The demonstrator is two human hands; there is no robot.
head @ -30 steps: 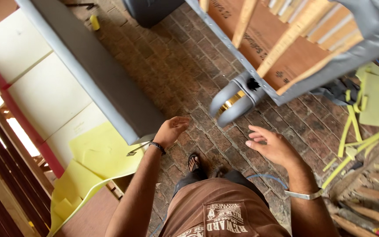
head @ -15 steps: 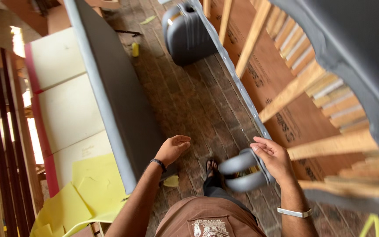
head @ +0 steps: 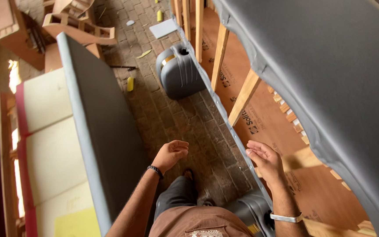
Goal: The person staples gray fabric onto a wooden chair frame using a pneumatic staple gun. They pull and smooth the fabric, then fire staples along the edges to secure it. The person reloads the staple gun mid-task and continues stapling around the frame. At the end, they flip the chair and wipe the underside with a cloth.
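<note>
In the head view, the right hand (head: 264,160) hangs released, palm showing and fingers loose, just beside the grey-covered lower edge (head: 218,107) of the upturned sofa frame (head: 259,118), not clearly touching it. The left hand (head: 170,153) is loosely curled and grasps nothing, over the brick floor (head: 176,118). That floor forms an open strip between the sofa frame and a long grey upholstered panel (head: 101,127). One rounded grey armrest (head: 178,72) sits against the frame's edge farther along; another (head: 253,213) lies near the right wrist.
</note>
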